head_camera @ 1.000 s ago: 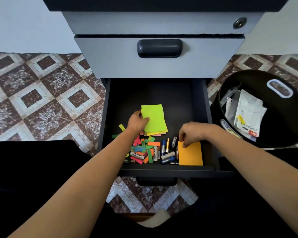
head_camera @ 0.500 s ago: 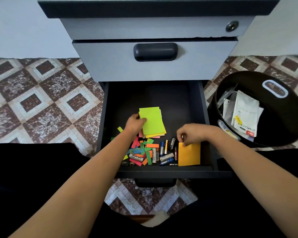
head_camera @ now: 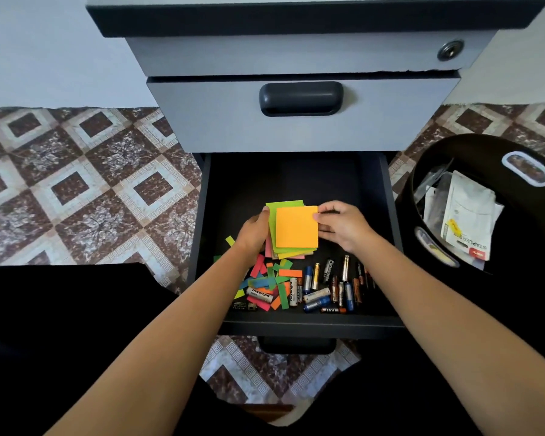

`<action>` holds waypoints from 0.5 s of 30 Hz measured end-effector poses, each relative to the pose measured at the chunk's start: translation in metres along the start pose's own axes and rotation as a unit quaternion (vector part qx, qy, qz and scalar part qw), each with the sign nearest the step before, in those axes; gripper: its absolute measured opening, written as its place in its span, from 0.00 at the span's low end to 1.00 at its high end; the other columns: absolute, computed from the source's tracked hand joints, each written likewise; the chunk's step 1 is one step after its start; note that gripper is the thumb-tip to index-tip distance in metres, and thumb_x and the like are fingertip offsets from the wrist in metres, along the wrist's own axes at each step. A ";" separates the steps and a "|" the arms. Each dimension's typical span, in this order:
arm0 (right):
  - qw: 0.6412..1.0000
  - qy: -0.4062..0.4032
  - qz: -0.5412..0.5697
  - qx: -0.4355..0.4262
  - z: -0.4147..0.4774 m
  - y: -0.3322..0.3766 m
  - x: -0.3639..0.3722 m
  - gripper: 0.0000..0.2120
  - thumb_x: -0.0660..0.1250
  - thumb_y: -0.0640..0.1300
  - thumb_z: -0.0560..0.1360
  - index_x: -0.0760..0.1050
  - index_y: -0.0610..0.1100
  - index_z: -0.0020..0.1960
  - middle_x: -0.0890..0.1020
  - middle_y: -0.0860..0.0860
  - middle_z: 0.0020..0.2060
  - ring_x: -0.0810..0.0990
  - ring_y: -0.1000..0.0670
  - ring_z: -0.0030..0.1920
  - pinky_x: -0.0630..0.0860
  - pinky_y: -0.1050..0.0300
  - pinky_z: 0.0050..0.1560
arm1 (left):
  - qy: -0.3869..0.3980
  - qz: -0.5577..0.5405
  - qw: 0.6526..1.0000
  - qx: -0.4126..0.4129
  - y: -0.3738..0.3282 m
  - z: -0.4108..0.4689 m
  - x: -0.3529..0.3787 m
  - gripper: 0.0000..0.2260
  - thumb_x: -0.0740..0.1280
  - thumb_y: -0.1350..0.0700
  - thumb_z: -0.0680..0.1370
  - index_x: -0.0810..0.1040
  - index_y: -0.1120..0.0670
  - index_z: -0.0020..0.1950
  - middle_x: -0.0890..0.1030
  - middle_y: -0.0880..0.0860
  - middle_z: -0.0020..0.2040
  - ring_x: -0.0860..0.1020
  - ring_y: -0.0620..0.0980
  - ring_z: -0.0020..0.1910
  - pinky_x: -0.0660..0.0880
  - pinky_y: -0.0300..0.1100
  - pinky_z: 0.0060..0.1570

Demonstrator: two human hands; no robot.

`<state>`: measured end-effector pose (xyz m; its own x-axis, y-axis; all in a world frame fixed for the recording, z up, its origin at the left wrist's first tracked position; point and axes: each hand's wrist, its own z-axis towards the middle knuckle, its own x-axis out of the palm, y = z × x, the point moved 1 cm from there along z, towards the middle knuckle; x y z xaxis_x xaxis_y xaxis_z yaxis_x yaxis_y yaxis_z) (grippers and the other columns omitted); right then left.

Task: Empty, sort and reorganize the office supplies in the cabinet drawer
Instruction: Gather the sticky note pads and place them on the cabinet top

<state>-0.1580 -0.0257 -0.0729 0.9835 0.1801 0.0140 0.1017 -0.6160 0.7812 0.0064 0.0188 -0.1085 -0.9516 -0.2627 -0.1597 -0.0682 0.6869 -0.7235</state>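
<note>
The bottom drawer (head_camera: 296, 322) of the grey cabinet is pulled out. Inside it, my left hand (head_camera: 252, 231) grips the left edge of a stack of green, yellow and pink sticky notes (head_camera: 272, 215). My right hand (head_camera: 343, 226) pinches the right edge of an orange sticky-note pad (head_camera: 296, 227), which lies on top of that stack. Near the drawer's front lie small coloured paper strips (head_camera: 272, 283) and several loose batteries (head_camera: 331, 287).
The grey cabinet (head_camera: 299, 127) has two shut drawers above the pulled-out one. A black round bin (head_camera: 453, 152) holding white packets, one a staples pack (head_camera: 468, 221), stands on the patterned tile floor (head_camera: 76, 184) to the right. My dark-clothed legs fill the bottom of the view.
My right hand has lifted the orange pad from the drawer's front right corner and set it on the green stack. The batteries that lay beside and under the pad now show.
</note>
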 end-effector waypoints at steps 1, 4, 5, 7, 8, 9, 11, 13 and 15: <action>1.000 -0.017 -0.018 -0.012 0.003 -0.005 0.003 0.07 0.65 0.32 0.75 0.73 0.42 0.45 0.79 0.44 0.45 0.80 0.50 0.41 0.79 0.58 0.40 | 0.003 -0.002 1.000 0.002 0.000 -0.002 0.000 0.24 0.57 0.41 0.79 0.69 0.54 0.68 0.76 0.54 0.62 0.73 0.54 0.62 0.69 0.55 0.65; 0.981 -0.084 -0.156 -0.082 0.011 -0.015 0.012 0.04 0.69 0.36 0.74 0.76 0.44 0.45 0.80 0.46 0.45 0.81 0.47 0.47 0.80 0.53 0.46 | 0.020 0.006 1.000 0.017 0.000 -0.002 0.002 0.22 0.63 0.49 0.79 0.67 0.57 0.70 0.75 0.55 0.64 0.74 0.55 0.62 0.70 0.55 0.65; 0.968 -0.096 -0.207 -0.107 0.011 -0.017 0.014 0.03 0.70 0.38 0.73 0.77 0.44 0.46 0.80 0.48 0.44 0.80 0.49 0.47 0.79 0.53 0.48 | 0.020 0.009 1.000 0.018 0.001 -0.001 0.002 0.21 0.64 0.53 0.79 0.66 0.58 0.70 0.75 0.57 0.65 0.74 0.55 0.61 0.71 0.54 0.64; 0.946 -0.109 -0.273 -0.140 0.011 -0.019 0.015 0.06 0.70 0.41 0.73 0.79 0.42 0.50 0.78 0.51 0.43 0.77 0.53 0.45 0.74 0.59 0.48 | 0.006 0.024 1.000 0.019 0.001 0.001 0.004 0.22 0.65 0.59 0.78 0.65 0.59 0.71 0.75 0.57 0.64 0.75 0.56 0.61 0.72 0.53 0.62; 0.941 -0.114 -0.284 -0.147 0.010 -0.020 0.015 0.07 0.70 0.42 0.74 0.79 0.41 0.51 0.78 0.51 0.43 0.76 0.53 0.45 0.71 0.61 0.47 | -0.007 0.032 0.999 0.018 -0.001 0.001 0.005 0.22 0.65 0.61 0.78 0.64 0.59 0.71 0.74 0.57 0.64 0.74 0.56 0.61 0.72 0.53 0.62; 0.938 -0.120 -0.289 -0.150 0.010 -0.021 0.014 0.08 0.69 0.42 0.74 0.80 0.41 0.52 0.79 0.51 0.44 0.76 0.53 0.46 0.70 0.62 0.47 | -0.015 0.028 0.999 0.014 -0.002 0.002 0.007 0.22 0.64 0.62 0.78 0.64 0.59 0.71 0.74 0.57 0.64 0.74 0.57 0.62 0.72 0.53 0.62; 0.940 -0.144 -0.276 -0.140 0.010 -0.023 0.012 0.08 0.67 0.43 0.76 0.80 0.41 0.52 0.81 0.49 0.48 0.78 0.51 0.50 0.70 0.61 0.48 | -0.011 -0.025 1.000 -0.004 -0.006 0.003 0.010 0.19 0.62 0.66 0.78 0.66 0.62 0.69 0.74 0.60 0.64 0.74 0.58 0.62 0.72 0.53 0.61; 0.954 -0.185 -0.214 -0.098 0.009 -0.023 0.008 0.09 0.65 0.43 0.77 0.79 0.41 0.54 0.81 0.47 0.52 0.78 0.48 0.53 0.71 0.59 0.49 | -0.007 -0.127 0.991 -0.040 -0.010 -0.001 0.012 0.16 0.60 0.69 0.78 0.69 0.65 0.66 0.74 0.62 0.63 0.74 0.60 0.60 0.72 0.54 0.59; 0.967 -0.213 -0.128 -0.053 0.007 -0.025 0.005 0.13 0.65 0.46 0.77 0.76 0.42 0.58 0.79 0.47 0.56 0.77 0.47 0.55 0.74 0.55 0.52 | -0.006 -0.250 0.965 -0.076 -0.013 -0.007 0.012 0.13 0.59 0.71 0.78 0.70 0.66 0.63 0.75 0.62 0.60 0.74 0.61 0.60 0.70 0.57 0.60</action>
<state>-0.1548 -0.0150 -0.0967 0.9024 -0.0296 -0.4299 0.3572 -0.5066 0.7847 -0.0068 0.0115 -0.0961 -0.7852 -0.5938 0.1756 -0.5619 0.5640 -0.6052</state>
